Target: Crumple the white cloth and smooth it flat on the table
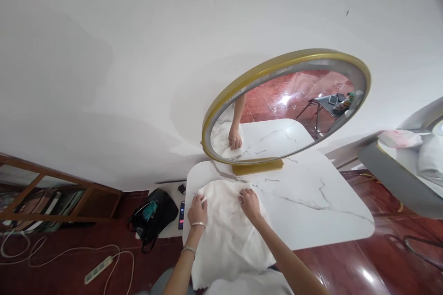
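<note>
A white cloth (224,221) with a scalloped edge lies over the near left part of the marble-patterned table (311,212) and hangs past its front edge. My left hand (198,210), a bracelet at the wrist, is closed on the cloth's upper left corner. At the upper right corner, my right hand (249,202) has its fingers curled down on the cloth. Behind the cloth, a round gold-rimmed mirror (277,115) stands on a gold base (258,167) and reflects one hand on the cloth.
Left of the table are a black bag (157,216) and a phone (182,215). A power strip (98,269) with a loose cable lies on the red floor. A wooden shelf (100,203) stands further left. At right is another table (398,175) with white items on it.
</note>
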A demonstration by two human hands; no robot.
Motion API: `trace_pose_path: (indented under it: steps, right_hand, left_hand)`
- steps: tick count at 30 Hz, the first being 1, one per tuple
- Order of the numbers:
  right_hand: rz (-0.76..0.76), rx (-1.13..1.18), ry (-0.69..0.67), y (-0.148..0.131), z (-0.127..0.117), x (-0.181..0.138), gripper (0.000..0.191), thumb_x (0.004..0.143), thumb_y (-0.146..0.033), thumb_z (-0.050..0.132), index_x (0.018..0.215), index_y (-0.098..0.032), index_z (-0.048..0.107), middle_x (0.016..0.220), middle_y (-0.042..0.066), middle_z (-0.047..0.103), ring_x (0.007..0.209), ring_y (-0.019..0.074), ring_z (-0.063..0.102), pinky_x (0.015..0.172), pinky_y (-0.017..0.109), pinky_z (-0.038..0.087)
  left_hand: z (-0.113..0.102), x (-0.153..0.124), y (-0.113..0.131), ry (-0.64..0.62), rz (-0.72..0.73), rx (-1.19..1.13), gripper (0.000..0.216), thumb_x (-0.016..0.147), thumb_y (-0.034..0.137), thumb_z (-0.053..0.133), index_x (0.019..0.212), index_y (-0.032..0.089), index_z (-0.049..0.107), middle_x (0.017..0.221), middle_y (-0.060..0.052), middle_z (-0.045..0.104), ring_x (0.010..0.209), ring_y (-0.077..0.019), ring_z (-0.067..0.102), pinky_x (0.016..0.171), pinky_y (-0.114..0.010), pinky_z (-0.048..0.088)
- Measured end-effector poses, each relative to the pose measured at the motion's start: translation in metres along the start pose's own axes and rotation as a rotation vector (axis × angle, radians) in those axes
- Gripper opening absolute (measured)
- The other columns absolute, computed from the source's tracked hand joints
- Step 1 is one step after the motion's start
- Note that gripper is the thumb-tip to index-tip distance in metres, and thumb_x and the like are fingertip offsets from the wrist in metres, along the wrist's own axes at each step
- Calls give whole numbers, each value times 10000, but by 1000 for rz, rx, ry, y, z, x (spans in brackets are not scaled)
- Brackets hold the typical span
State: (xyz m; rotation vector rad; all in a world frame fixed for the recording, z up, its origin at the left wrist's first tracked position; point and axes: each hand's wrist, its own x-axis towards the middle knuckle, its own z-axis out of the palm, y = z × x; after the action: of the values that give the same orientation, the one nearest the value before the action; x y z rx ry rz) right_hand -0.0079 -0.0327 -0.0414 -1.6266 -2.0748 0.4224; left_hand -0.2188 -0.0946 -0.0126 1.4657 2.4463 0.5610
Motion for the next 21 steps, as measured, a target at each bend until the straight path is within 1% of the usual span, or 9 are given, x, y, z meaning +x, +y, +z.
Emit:
trace_pose_path:
  steps: [2, 5, 7, 9, 11, 14, 15, 17, 21]
  right_hand:
    - [10, 13, 19, -3, -8, -1, 214, 703, -12, 462, 681, -202, 558, 707, 23, 604, 720, 177, 554, 639, 263, 408]
    - [25, 53, 92, -8, -28, 2, 209, 766, -53, 418, 758, -201, 566, 773, 19, 612, 634, 138, 537, 569, 242, 398]
    - [18, 157, 229, -12, -48, 6, 195, 826, -116, 395, 842, -200, 569, 872, 34, 615, 553, 106, 496, 524, 242, 409]
    - [-20, 327, 411, -19, -73, 12, 180, 866, -164, 393, 913, -201, 563, 985, 60, 604, 532, 87, 488, 498, 244, 443]
    - [-89, 459, 590, -26, -98, 19, 159, 882, -174, 409, 950, -210, 548, 1086, 87, 582, 632, 103, 557, 512, 247, 490]
    - [-210, 459, 796, -35, -124, 32, 105, 871, -166, 460, 934, -217, 527, 1172, 119, 544, 928, 182, 599, 602, 289, 545]
    - [-240, 429, 822, -36, -127, 37, 87, 866, -165, 478, 920, -214, 526, 1186, 130, 526, 993, 203, 583, 632, 309, 553]
    - [-271, 376, 804, -36, -125, 50, 66, 865, -162, 494, 896, -206, 534, 1183, 140, 489, 1039, 223, 561, 675, 338, 553]
    - [-266, 324, 764, -33, -106, 79, 87, 883, -145, 477, 868, -199, 544, 1093, 111, 461, 940, 188, 571, 705, 341, 533]
  left_hand:
    - [-3, -4, 5, 38, 0, -41, 60, 839, 179, 543, 875, 189, 589, 942, -25, 634, 696, -133, 622, 533, -213, 382]
    - [-12, -6, 20, 121, 36, -130, 87, 869, 222, 505, 912, 187, 572, 972, -30, 616, 657, -102, 612, 536, -201, 424]
    - [-23, -4, 35, 255, 111, -270, 127, 884, 276, 484, 920, 184, 564, 968, -40, 601, 640, -94, 604, 498, -191, 438]
    - [-38, 0, 55, 424, 225, -435, 151, 881, 309, 492, 916, 181, 563, 965, -55, 588, 663, -102, 603, 456, -178, 443]
    - [-55, 5, 77, 577, 338, -540, 136, 870, 294, 509, 924, 181, 562, 977, -72, 578, 751, -123, 611, 470, -174, 469]
    - [-75, 16, 106, 749, 453, -615, 120, 857, 233, 511, 958, 183, 552, 997, -86, 561, 905, -157, 596, 554, -197, 520]
    - [-77, 20, 113, 775, 469, -632, 122, 854, 221, 508, 963, 183, 549, 999, -85, 555, 919, -159, 590, 566, -201, 526]
    - [-75, 30, 125, 769, 458, -666, 116, 851, 215, 513, 957, 184, 547, 996, -79, 540, 902, -149, 584, 557, -194, 527]
    - [-58, 50, 139, 751, 329, -742, 86, 847, 230, 522, 922, 189, 533, 989, -68, 507, 879, -140, 557, 533, -180, 516]
